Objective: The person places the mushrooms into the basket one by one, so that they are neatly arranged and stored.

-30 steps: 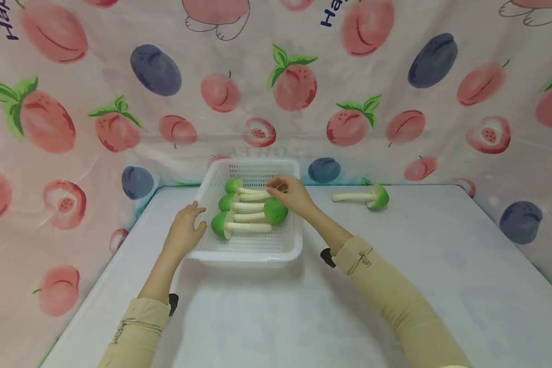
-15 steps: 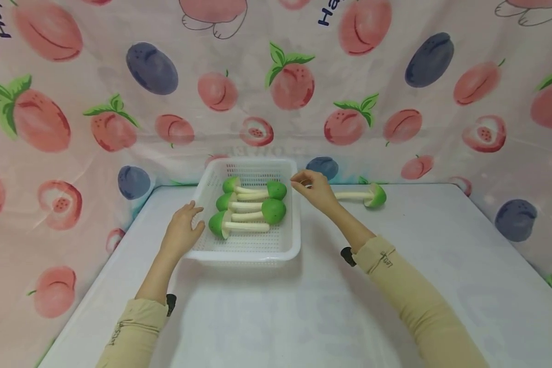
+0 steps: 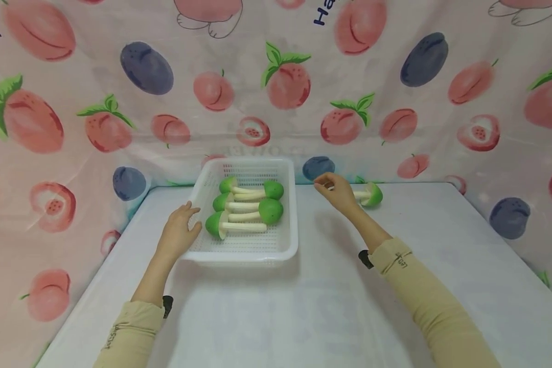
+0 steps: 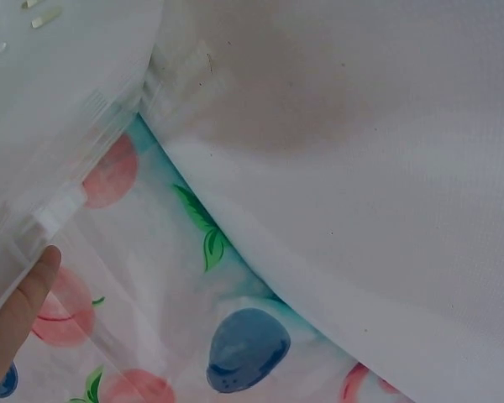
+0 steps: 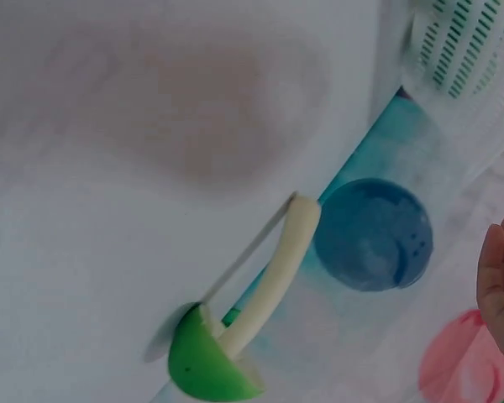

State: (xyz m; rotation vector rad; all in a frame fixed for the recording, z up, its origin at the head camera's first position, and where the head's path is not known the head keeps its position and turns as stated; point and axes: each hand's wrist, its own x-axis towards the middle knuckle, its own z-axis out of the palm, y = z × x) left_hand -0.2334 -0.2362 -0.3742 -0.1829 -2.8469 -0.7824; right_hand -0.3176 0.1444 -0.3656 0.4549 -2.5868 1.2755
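A white plastic basket (image 3: 250, 254) holds several mushrooms (image 3: 271, 211) with green caps and pale stems, lying on their sides. My left hand (image 3: 177, 232) rests at the basket's left rim with its fingers spread; in the left wrist view a fingertip (image 4: 46, 260) touches the basket's side. To the right of the basket, my right hand (image 3: 338, 194) hangs above the table, loosely curled and holding nothing. Just beyond it lies one more green-capped mushroom (image 3: 373, 195), its stem partly hidden by that hand. The right wrist view shows this mushroom (image 5: 273, 264) whole, apart from the fingers.
The table (image 3: 276, 317) has a white cover. A fruit-printed cloth (image 3: 239, 61) hangs behind it and along both sides, meeting the table's back edge right behind the basket.
My right hand has left the basket and moved right, in front of the lone mushroom, holding nothing. My left hand stays at the basket's left rim.
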